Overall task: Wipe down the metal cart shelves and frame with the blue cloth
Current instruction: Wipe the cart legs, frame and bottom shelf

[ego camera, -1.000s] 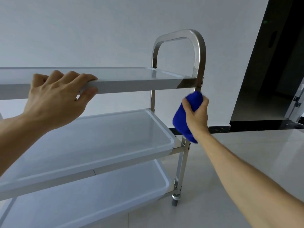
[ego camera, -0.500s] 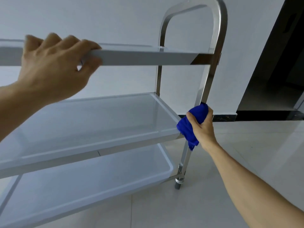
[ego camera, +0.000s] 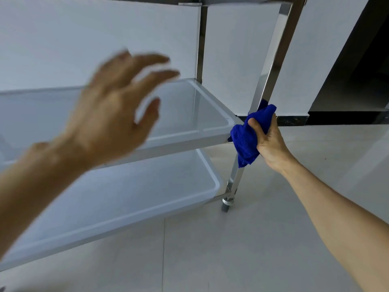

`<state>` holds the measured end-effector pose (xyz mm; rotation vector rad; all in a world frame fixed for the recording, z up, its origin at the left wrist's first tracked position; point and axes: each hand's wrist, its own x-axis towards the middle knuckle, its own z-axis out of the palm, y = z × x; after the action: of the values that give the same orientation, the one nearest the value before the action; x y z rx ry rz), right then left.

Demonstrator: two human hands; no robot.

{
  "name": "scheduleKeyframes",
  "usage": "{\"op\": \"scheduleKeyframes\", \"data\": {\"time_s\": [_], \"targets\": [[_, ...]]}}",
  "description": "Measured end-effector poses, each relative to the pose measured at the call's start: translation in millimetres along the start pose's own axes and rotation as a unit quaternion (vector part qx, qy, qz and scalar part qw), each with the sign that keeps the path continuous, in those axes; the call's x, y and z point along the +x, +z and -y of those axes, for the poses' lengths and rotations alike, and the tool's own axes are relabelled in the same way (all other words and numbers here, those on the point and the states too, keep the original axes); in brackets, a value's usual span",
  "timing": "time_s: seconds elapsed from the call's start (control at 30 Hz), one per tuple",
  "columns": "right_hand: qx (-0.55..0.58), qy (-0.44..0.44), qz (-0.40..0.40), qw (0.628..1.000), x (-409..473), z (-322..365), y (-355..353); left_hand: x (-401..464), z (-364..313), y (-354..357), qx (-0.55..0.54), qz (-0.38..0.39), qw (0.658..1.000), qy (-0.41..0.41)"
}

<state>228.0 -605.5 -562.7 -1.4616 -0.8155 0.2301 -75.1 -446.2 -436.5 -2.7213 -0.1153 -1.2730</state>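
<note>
The metal cart has a shiny near-right upright (ego camera: 271, 66) with white tray shelves. The middle shelf (ego camera: 210, 131) and the bottom shelf (ego camera: 216, 186) are in view; the top shelf is only an edge at the frame's top. My right hand (ego camera: 271, 142) is closed around the bunched blue cloth (ego camera: 248, 135), pressing it against the upright at the middle shelf's corner. My left hand (ego camera: 117, 110) hovers blurred in the air in front of the middle shelf, fingers spread, touching nothing.
A caster wheel (ego camera: 226, 204) carries the upright on the pale tiled floor (ego camera: 210, 249). A white wall stands behind the cart, and a dark doorway (ego camera: 357, 70) opens at the right.
My left hand has let go of the top shelf edge and dropped, fingers spread. My right hand has slid the cloth down the upright to the middle shelf corner. The view has tilted downward.
</note>
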Motion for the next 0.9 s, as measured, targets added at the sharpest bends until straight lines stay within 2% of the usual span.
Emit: {"op": "scheduleKeyframes", "data": {"time_s": [0.13,0.2,0.27,0.4,0.5,0.63,0.77,0.9], "targets": [[0.018,-0.007,0.021,1.000,-1,-4,-1,-11,-30,59,-0.050,0.170,0.981,-0.078],[0.018,-0.017,0.022,0.999,-3,-5,0,-9,-33,81,-0.047,0.229,0.967,-0.103],[0.001,-0.030,0.018,0.999,-7,-10,1,-10,-36,103,-0.019,0.255,0.962,-0.095],[-0.041,-0.040,-0.005,0.998,-16,-41,8,-21,-33,121,0.022,0.180,0.981,-0.067],[-0.072,-0.028,-0.069,0.995,-31,-69,26,-30,-31,123,0.028,0.134,0.989,-0.055],[-0.103,0.022,-0.140,0.985,-54,-102,47,-32,-29,125,0.023,0.115,0.992,-0.051],[-0.107,0.116,-0.119,0.980,-78,-137,53,-35,-26,132,0.051,0.100,0.993,-0.032],[-0.110,0.121,-0.171,0.972,-76,-125,59,-36,-25,136,0.069,0.078,0.995,0.003]]}}
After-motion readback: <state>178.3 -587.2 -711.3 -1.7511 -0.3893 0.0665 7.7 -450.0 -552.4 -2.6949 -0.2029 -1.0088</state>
